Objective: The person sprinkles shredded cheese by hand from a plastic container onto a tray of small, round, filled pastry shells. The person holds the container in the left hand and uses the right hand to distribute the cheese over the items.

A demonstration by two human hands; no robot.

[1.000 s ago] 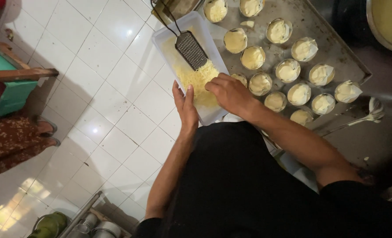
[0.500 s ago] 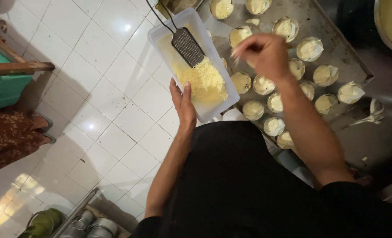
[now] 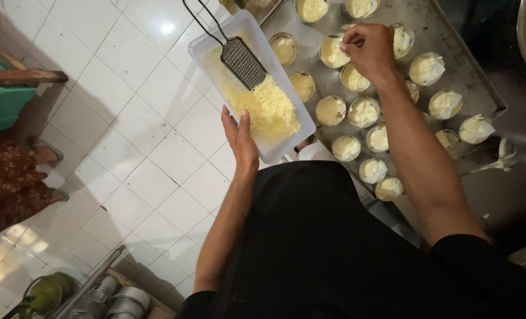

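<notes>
Right hand [image 3: 368, 48] pinches grated cheese [image 3: 267, 109] above a batter cup [image 3: 334, 52]; left hand [image 3: 241, 140] clamps the white tray [image 3: 215, 44]. Better to sprinkle evenly, close over each cup.

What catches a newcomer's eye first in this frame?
The white tray of yellow shredded cheese, held up by the left hand with a black grater lying in it. To its right, the right hand pinches over batter-filled cups on a metal baking sheet.

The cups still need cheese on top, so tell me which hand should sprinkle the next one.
Probably the right hand: it hovers pinched over the batter-filled paper cups on the metal tray. The left hand supports the white rectangular plastic container of shredded cheese.
</notes>
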